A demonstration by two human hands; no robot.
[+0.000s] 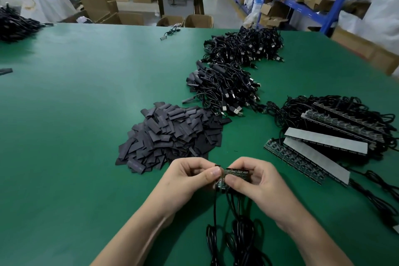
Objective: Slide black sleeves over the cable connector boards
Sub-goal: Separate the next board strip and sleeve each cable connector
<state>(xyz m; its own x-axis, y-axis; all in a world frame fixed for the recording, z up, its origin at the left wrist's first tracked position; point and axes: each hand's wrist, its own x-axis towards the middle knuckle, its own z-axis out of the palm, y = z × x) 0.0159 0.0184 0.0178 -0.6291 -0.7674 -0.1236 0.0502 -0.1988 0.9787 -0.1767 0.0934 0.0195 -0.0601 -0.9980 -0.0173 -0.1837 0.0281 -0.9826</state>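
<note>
Both hands meet low in the middle of the view, close together with the thumbs almost touching. The left hand and the right hand each pinch a short strip of connector boards between thumb and curled fingers. The strip is thin, dark green and studded with small parts, and it is held just above the table. Glossy black cables hang from its lower edge and gather in loose coils between the forearms. Whether a sleeve sits on any of these boards cannot be made out.

The table has a smooth, matt green surface. Just beyond the hands lies the heap of black sleeves, flat, dull, short rectangular tubes piled at all angles. Behind that heap, a tangled bundle of cables shows metal USB plugs at one side and sleeved ends at the other. A second, larger tangle lies farther back, near the table's far edge.

To the right, long narrow board panels lie stacked slantwise, their thin cables trailing behind. Two pale grey flat strips rest across them. A further dark pile sits at the far left edge. Beyond the table stand brown cardboard boxes and blue metal shelving
</note>
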